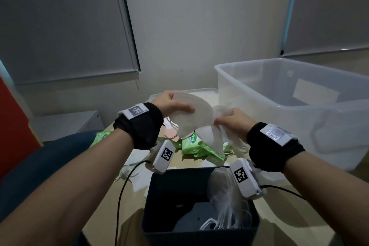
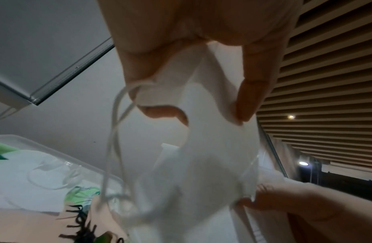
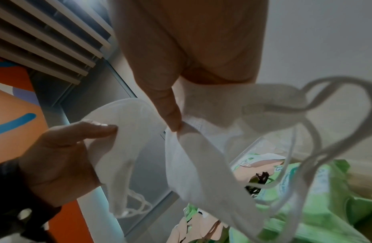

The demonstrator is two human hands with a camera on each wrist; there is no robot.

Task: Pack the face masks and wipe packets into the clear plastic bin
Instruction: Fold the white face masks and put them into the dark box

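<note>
Both hands are raised above the table, each holding white face masks. My left hand [image 1: 175, 106] pinches a folded white mask [image 1: 191, 114], thumb on its front; in the left wrist view the mask [image 2: 203, 164] hangs below the fingers [image 2: 247, 98] with its ear loops dangling. My right hand [image 1: 229, 122] grips a bunch of white masks [image 1: 217, 136] just right of it, seen close in the right wrist view as masks [image 3: 201, 164] with loose loops. Green wipe packets [image 1: 195, 146] lie on the table below. The clear plastic bin [image 1: 299, 110] stands at the right, nothing visible inside it.
A dark square container [image 1: 199, 205] with several white masks inside sits at the near table edge. More masks and a green packet [image 1: 101, 136] lie at the left. The clear lid [image 1: 183, 94] lies behind the hands. A blue chair [image 1: 50, 156] is at the left.
</note>
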